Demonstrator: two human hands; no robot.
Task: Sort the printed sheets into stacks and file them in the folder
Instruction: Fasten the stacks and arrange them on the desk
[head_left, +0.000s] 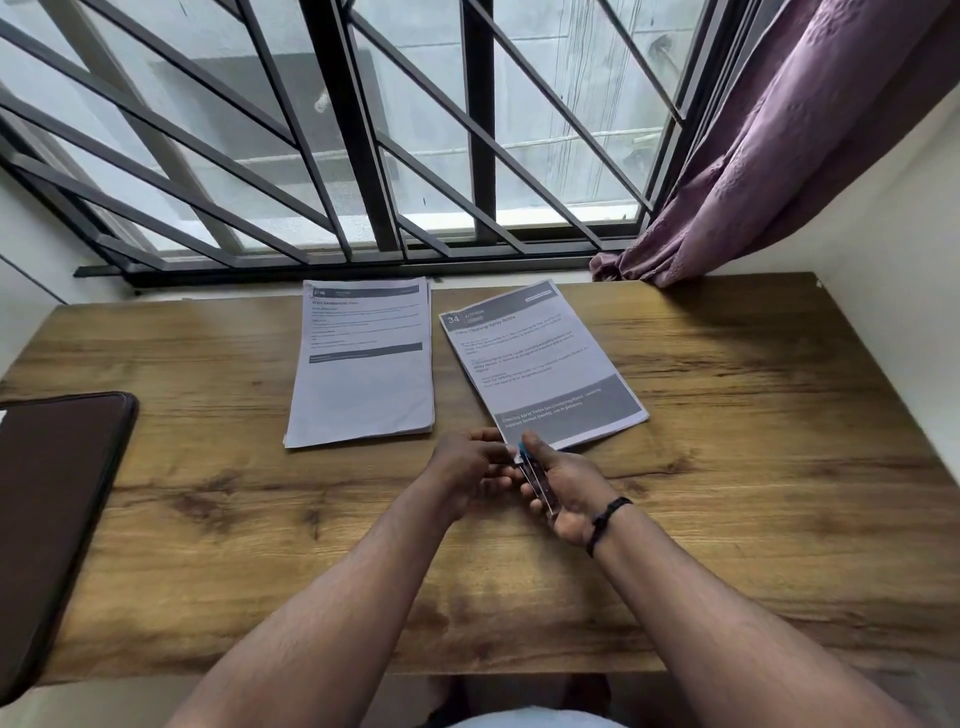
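Right hand (563, 491) grips a small clip (537, 480); left hand (467, 467) loosely curled beside it. Sheets (540, 364) just beyond look thin, floppy; we'd pinch their near edge.

Both forearms reach forward and converge near the middle. The left hand (467, 467) is palm inward, fingers loosely curled toward the right hand (563, 491); whether it grips anything cannot be told. The right hand is curled round a slim clear object, thumb on top, with a dark band at its wrist.
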